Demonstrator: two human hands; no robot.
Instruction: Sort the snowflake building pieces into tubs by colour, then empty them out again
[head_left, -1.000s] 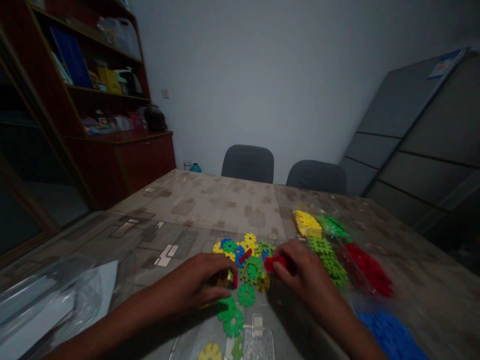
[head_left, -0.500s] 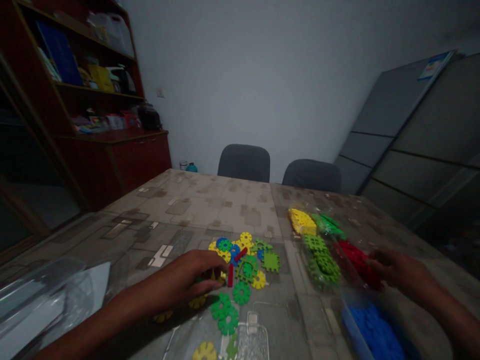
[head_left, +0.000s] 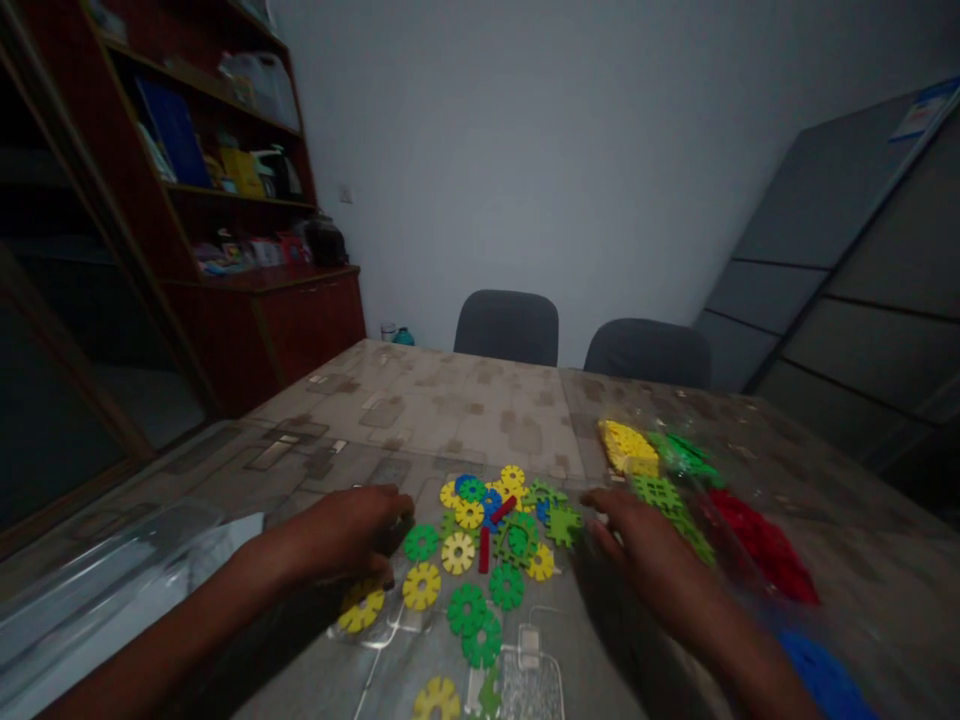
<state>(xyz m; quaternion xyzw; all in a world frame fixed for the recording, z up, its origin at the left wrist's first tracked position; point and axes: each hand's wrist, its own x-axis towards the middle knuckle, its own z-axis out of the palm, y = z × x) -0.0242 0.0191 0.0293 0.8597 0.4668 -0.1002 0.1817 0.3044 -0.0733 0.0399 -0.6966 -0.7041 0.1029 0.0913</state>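
Loose coloured pieces (head_left: 484, 550) on the desk (head_left: 480, 410) between left hand (head_left: 356, 530) (grip wide, nothing visibly held) and right hand (head_left: 634, 530) (grip narrowly parted, seemingly empty, beside green square (head_left: 564, 525)), presumably for two-sided reach; red heap (head_left: 761, 545) set apart at right, presumably sorted by colour.

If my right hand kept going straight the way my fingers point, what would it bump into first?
Probably the green toothed square at the right side of the pile, just past the fingertips of your right hand. The hand's height is hard to judge, so it might pass over.
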